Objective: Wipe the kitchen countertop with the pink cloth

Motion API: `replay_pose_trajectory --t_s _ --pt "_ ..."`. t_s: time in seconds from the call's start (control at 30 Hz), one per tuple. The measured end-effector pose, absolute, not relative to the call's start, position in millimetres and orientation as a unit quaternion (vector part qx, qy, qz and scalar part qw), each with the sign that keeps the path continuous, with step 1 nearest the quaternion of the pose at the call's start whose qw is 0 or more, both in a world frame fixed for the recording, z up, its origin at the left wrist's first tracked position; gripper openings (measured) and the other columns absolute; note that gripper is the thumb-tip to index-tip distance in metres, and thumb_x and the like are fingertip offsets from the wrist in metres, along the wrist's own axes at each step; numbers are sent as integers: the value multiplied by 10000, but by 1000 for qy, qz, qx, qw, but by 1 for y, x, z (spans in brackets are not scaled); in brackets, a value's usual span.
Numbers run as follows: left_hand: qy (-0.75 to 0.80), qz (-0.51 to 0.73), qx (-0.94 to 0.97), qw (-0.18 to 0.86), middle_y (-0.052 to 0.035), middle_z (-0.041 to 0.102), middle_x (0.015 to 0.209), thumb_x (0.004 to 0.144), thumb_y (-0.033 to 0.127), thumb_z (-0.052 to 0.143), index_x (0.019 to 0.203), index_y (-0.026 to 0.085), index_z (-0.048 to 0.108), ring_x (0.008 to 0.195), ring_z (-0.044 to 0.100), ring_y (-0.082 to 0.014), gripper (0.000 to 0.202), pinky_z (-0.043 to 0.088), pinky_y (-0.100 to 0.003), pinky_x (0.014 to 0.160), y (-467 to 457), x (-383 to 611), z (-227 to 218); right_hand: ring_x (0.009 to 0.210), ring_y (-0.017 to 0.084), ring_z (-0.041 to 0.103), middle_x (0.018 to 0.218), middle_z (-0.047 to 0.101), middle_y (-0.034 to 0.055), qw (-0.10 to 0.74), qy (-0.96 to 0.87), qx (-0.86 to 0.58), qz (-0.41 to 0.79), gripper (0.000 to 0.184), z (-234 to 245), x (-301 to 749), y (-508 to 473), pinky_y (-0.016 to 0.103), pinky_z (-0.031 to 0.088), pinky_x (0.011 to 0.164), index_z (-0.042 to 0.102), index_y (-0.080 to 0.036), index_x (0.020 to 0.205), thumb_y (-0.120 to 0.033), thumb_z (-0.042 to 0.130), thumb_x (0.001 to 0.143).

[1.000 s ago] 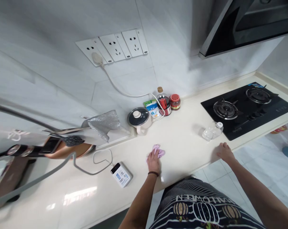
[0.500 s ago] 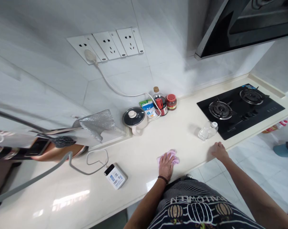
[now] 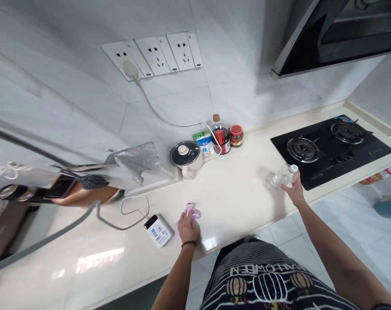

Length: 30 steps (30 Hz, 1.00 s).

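Note:
My left hand (image 3: 188, 228) presses a crumpled pink cloth (image 3: 192, 210) onto the cream countertop (image 3: 234, 198), its fingers over the cloth. To its left lies a white power bank (image 3: 158, 231) with a grey cable attached. On the right, my right hand (image 3: 294, 189) is closed around a clear plastic bottle (image 3: 282, 177) with a white cap, beside the front left corner of the black gas stove (image 3: 331, 150). The bottle leans to one side; whether its base touches the counter I cannot tell.
Along the wall stand an electric pot (image 3: 186, 157), a blue-and-white packet (image 3: 205, 145), a dark sauce bottle (image 3: 221, 137) and a red-lidded jar (image 3: 236, 136). A white cord runs from the socket panel (image 3: 154, 54). A copper-coloured pan (image 3: 75, 193) is at left; a range hood (image 3: 344, 38) overhangs the stove.
My left hand has slid left across the counter with the pink cloth, nearer the power bank. My right hand has moved from the counter edge to the clear bottle and taken hold of it.

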State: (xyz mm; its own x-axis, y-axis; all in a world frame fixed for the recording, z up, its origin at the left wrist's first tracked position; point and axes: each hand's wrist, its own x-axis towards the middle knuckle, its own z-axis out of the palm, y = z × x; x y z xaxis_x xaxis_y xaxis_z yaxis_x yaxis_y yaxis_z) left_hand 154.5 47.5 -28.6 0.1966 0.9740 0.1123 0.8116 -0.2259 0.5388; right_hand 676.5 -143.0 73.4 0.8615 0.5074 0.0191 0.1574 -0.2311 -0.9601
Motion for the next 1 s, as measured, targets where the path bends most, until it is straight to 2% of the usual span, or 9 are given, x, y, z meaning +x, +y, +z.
replay_pose_trajectory --t_s 0.1,0.2,0.3,0.4,0.53,0.63,0.73,0.9,1.0 --pt "607 224 741 178 -96 658 1477 819 116 510 1329 220 711 1476 467 -346 557 384 -579 1233 36 154 -29 1208 335 618 1353 667 144 576 -190 -777 165 1120 82 680 -124 555 475 1110 505 -194 1470 -554 933 500" --pt "616 227 734 173 -98 667 1463 835 140 505 1325 224 713 1471 465 -350 540 392 -583 1218 30 160 -26 1174 323 616 1340 662 113 511 -265 -804 152 1006 90 668 -106 560 475 1105 552 -224 1420 -521 897 523" --pt "622 224 731 170 -88 674 1454 858 157 496 1316 238 719 1475 464 -338 516 395 -563 1216 29 164 -22 1253 328 564 1360 645 114 355 -470 -793 156 866 96 631 -89 519 415 1163 607 -239 1420 -341 844 593" --pt "626 220 726 177 -94 668 1465 860 163 495 1345 239 710 1489 446 -345 535 373 -577 1227 29 165 -18 1284 334 531 1359 640 131 172 -595 -768 162 828 95 579 -77 485 374 1162 634 -254 1441 -161 770 630" --pt "627 220 722 193 -83 668 1471 827 141 510 1414 258 673 1501 425 -347 621 336 -594 1249 28 166 -15 1265 335 505 1368 645 119 61 -624 -764 152 850 83 525 -73 500 330 1146 602 -316 1488 -95 708 674" --pt "630 213 723 188 -75 656 1489 839 139 499 1402 257 679 1505 422 -333 603 329 -568 1260 27 166 -14 1265 333 490 1361 646 121 58 -627 -762 152 841 81 516 -74 499 310 1150 603 -313 1487 -92 705 682" --pt "630 204 726 182 -78 644 1506 850 140 497 1399 250 678 1506 421 -338 588 335 -564 1254 27 166 -15 1260 321 496 1357 634 121 93 -621 -760 168 806 89 530 -75 481 332 1141 628 -279 1450 -90 710 671" --pt "624 195 739 164 -101 612 1543 892 143 483 1383 228 681 1519 413 -342 537 337 -584 1245 20 178 -18 1317 330 511 1382 638 118 243 -589 -750 179 815 102 584 -82 501 331 1203 595 -234 1448 -198 789 657" --pt "579 170 778 174 -110 578 1581 909 136 473 1372 216 688 1538 400 -340 516 329 -586 1258 8 203 -18 1373 339 513 1450 616 130 350 -494 -776 176 842 98 620 -89 494 359 1222 576 -227 1437 -305 842 642"
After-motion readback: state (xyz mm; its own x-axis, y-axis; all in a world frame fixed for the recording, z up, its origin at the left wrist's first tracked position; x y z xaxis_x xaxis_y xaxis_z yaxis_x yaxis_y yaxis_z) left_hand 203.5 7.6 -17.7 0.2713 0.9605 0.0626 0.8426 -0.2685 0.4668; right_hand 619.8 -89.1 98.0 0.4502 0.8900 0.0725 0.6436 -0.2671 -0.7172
